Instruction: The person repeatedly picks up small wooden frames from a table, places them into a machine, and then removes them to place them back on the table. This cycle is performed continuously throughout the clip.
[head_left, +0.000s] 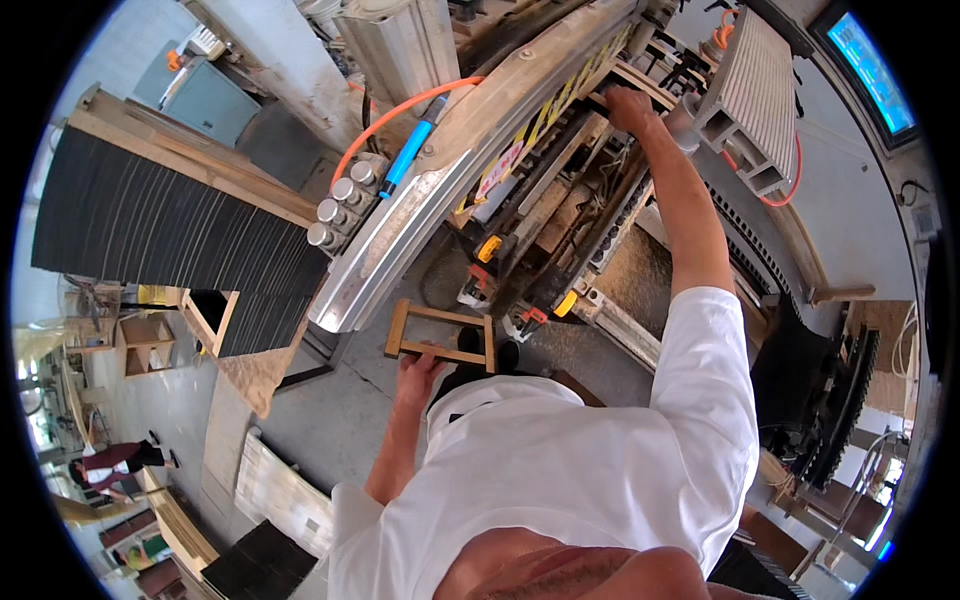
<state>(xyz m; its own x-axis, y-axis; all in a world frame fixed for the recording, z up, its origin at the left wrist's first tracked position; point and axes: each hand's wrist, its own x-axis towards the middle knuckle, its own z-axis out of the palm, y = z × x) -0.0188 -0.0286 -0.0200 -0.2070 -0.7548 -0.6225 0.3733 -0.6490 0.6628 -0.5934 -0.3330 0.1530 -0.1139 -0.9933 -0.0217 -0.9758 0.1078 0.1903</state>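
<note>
My left hand (420,372) grips the lower rail of a small rectangular wooden frame (397,328), held low in front of my body. The frame is open in the middle, and the floor shows through it. My right arm stretches far forward over a long machine bed (560,225) with rails, clamps and sawdust. At its far end my right hand (628,108) is closed beside light wooden pieces (645,84). What its fingers hold is hidden.
A curved metal machine beam (400,225) with an orange hose (375,125) and a blue air gun (408,158) runs along the left. Stacked dark strips (170,210) stand beyond. A ribbed metal block (755,100) and a lit screen (868,70) are at right. People work far left.
</note>
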